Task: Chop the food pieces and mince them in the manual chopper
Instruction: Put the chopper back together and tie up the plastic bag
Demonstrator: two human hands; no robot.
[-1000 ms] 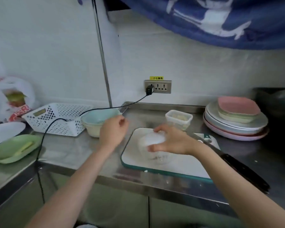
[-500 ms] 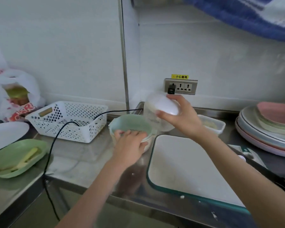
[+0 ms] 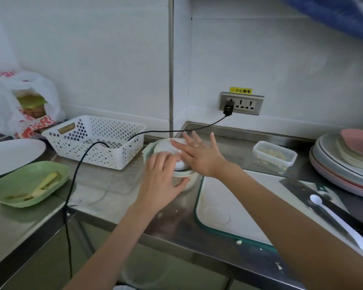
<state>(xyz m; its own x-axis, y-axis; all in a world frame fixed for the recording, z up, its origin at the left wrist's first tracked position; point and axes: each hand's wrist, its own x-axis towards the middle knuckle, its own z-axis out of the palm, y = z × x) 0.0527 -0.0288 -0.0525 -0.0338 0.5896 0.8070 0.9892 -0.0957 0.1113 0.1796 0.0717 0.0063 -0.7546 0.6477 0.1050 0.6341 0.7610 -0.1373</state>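
The white domed manual chopper (image 3: 165, 147) rests upside down in the pale bowl with a teal rim (image 3: 183, 174), left of the white cutting board (image 3: 239, 206). My left hand (image 3: 159, 181) clasps the bowl's near side, fingers on the white dome and thumb against the bowl wall. My right hand (image 3: 199, 155) hovers flat over the chopper with its fingers spread and holds nothing. A small clear container (image 3: 274, 156) with minced food stands behind the board. The bowl's contents are hidden.
A knife (image 3: 298, 188) and a white spoon (image 3: 335, 220) lie on the board's right edge. Stacked plates (image 3: 344, 164) sit far right. A white basket (image 3: 92, 141), a black cable (image 3: 78, 174), a green dish (image 3: 25, 183) with food strips and a white plate (image 3: 11, 155) are on the left.
My right hand lifted the chopper off the cutting board, carried it left onto the bowl and let go. My left hand moved onto the bowl and took hold of it.
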